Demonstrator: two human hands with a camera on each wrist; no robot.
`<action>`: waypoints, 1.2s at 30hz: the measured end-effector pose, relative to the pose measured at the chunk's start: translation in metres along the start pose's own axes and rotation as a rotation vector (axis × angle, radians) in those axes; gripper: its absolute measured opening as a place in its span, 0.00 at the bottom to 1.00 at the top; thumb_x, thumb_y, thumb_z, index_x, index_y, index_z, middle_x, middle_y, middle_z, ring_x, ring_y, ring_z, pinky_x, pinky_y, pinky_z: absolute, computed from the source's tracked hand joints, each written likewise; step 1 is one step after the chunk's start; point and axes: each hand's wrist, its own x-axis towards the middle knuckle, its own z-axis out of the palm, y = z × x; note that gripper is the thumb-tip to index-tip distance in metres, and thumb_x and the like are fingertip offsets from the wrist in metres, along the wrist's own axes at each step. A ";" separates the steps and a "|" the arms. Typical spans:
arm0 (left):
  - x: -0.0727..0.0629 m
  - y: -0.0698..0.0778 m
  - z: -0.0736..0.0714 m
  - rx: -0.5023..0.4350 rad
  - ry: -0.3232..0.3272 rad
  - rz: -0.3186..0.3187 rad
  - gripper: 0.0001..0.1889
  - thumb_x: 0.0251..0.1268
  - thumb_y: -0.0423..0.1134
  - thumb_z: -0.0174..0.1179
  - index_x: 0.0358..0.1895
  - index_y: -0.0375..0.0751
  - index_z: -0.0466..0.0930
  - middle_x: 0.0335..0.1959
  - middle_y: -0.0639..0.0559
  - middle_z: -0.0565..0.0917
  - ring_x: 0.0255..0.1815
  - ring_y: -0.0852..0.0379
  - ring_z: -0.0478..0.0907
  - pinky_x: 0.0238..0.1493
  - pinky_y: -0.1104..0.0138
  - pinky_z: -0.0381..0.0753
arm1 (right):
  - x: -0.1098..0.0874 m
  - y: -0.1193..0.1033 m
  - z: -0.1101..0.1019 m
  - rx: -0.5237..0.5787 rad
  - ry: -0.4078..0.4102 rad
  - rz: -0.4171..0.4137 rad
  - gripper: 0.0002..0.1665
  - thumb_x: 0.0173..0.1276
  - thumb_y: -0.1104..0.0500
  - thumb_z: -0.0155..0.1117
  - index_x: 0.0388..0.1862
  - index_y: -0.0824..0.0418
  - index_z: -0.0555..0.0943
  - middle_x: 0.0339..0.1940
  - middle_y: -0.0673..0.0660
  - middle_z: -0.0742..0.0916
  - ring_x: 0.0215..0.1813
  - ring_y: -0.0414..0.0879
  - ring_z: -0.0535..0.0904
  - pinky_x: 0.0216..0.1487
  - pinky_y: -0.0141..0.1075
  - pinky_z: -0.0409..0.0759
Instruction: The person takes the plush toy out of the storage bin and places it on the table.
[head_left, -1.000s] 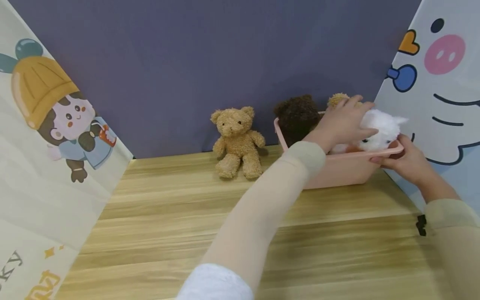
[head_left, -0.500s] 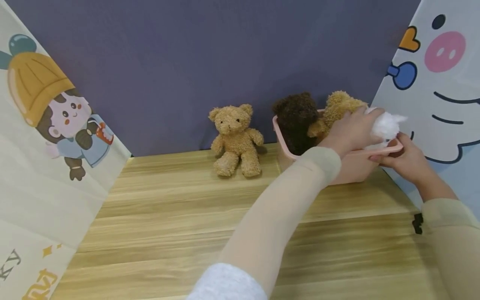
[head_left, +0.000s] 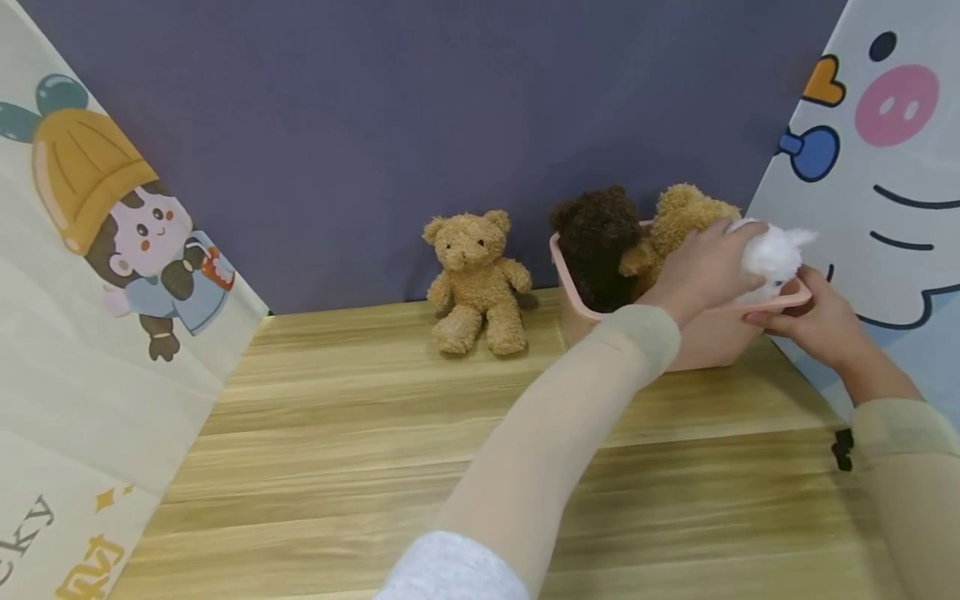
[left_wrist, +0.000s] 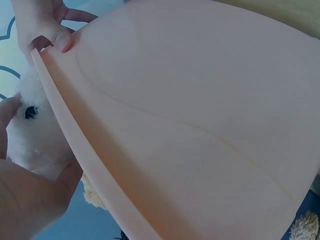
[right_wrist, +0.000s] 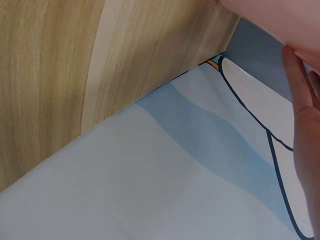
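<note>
Head view: the person's left hand [head_left: 708, 262] is grasping a white plush [head_left: 776, 254], fingers bending over its head. The plush is sitting at the right end of a pink bin [head_left: 716, 342], low enough that only its upper part is showing. The right hand [head_left: 821, 321] is gripping the rim [head_left: 797, 297] there, thumb in front – probably steadying the bin against the other hand's push. A dark brown bear [head_left: 596, 229] and a tan bear [head_left: 686, 217] are filling the left and middle; standing upright seems to be leaving the end spot for the plush. A 2nd tan bear [head_left: 476, 283] is sitting outside on the wooden table [head_left: 337, 400], apparently leaning on the dark panel [head_left: 337, 167] for support.

Left wrist view: the plush is facing out beyond the bin's rim, 1 dark eye [left_wrist: 31, 112] showing. The left hand is bracketing its head from 2 sides, likely so the soft body is not twisting. The right thumb [left_wrist: 61, 39] is pressing the bin's corner.

Right wrist view: right-hand fingers [right_wrist: 299, 85] are touching a pink surface, presumably the bin – grip mostly out of frame. The plush is not showing here.
</note>
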 end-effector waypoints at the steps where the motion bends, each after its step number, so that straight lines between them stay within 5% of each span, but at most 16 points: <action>1: 0.000 0.000 0.000 -0.008 0.001 -0.003 0.37 0.75 0.67 0.59 0.80 0.89 0.52 0.83 0.80 0.54 0.82 0.69 0.60 0.76 0.69 0.72 | 0.000 0.000 0.000 -0.007 -0.001 0.003 0.63 0.72 0.45 0.76 0.91 0.45 0.44 0.39 0.16 0.76 0.42 0.17 0.73 0.38 0.18 0.72; 14: -0.008 -0.001 -0.004 -0.070 0.050 -0.012 0.34 0.73 0.64 0.63 0.77 0.88 0.59 0.78 0.82 0.63 0.75 0.71 0.67 0.70 0.70 0.76 | -0.003 -0.001 -0.003 -0.042 -0.007 0.000 0.65 0.71 0.43 0.75 0.91 0.47 0.41 0.39 0.18 0.77 0.44 0.19 0.71 0.39 0.19 0.68; 18: -0.010 -0.003 -0.007 -0.088 0.089 0.005 0.33 0.71 0.65 0.66 0.76 0.86 0.63 0.75 0.80 0.68 0.71 0.72 0.72 0.67 0.73 0.77 | -0.004 -0.001 -0.004 -0.062 -0.017 0.013 0.67 0.72 0.42 0.74 0.92 0.49 0.38 0.61 0.45 0.85 0.62 0.48 0.76 0.56 0.42 0.77; 21: -0.012 -0.008 -0.012 -0.119 0.122 0.014 0.34 0.69 0.65 0.67 0.76 0.85 0.65 0.74 0.79 0.70 0.70 0.73 0.73 0.66 0.75 0.76 | -0.002 -0.001 -0.004 -0.060 -0.033 0.018 0.67 0.73 0.40 0.72 0.91 0.42 0.34 0.78 0.70 0.72 0.72 0.68 0.66 0.62 0.63 0.72; 24: -0.013 -0.011 -0.021 -0.188 0.134 0.013 0.33 0.68 0.63 0.69 0.75 0.83 0.68 0.74 0.81 0.70 0.71 0.76 0.72 0.68 0.77 0.74 | 0.002 0.001 -0.005 -0.032 -0.049 -0.027 0.62 0.74 0.43 0.72 0.90 0.33 0.39 0.81 0.63 0.70 0.70 0.50 0.72 0.62 0.42 0.79; 27: -0.015 -0.015 -0.031 -0.289 0.122 0.022 0.33 0.66 0.60 0.73 0.73 0.81 0.72 0.71 0.81 0.73 0.70 0.77 0.72 0.66 0.79 0.73 | 0.001 0.005 -0.007 0.020 -0.079 -0.094 0.57 0.78 0.51 0.68 0.91 0.40 0.41 0.73 0.53 0.73 0.56 0.22 0.73 0.46 0.19 0.77; 30: -0.020 -0.021 -0.043 -0.375 0.124 0.020 0.32 0.64 0.58 0.76 0.71 0.79 0.75 0.69 0.81 0.76 0.67 0.76 0.74 0.62 0.78 0.75 | -0.001 0.008 -0.009 0.078 -0.124 -0.128 0.52 0.84 0.56 0.60 0.91 0.51 0.38 0.73 0.56 0.71 0.51 0.11 0.71 0.43 0.19 0.82; 36: -0.031 -0.030 -0.077 -0.474 0.169 0.009 0.32 0.63 0.57 0.76 0.70 0.81 0.75 0.72 0.81 0.72 0.70 0.74 0.73 0.61 0.76 0.77 | -0.002 0.004 -0.011 0.085 -0.118 -0.057 0.49 0.86 0.49 0.56 0.91 0.51 0.39 0.73 0.67 0.70 0.47 0.10 0.72 0.41 0.24 0.86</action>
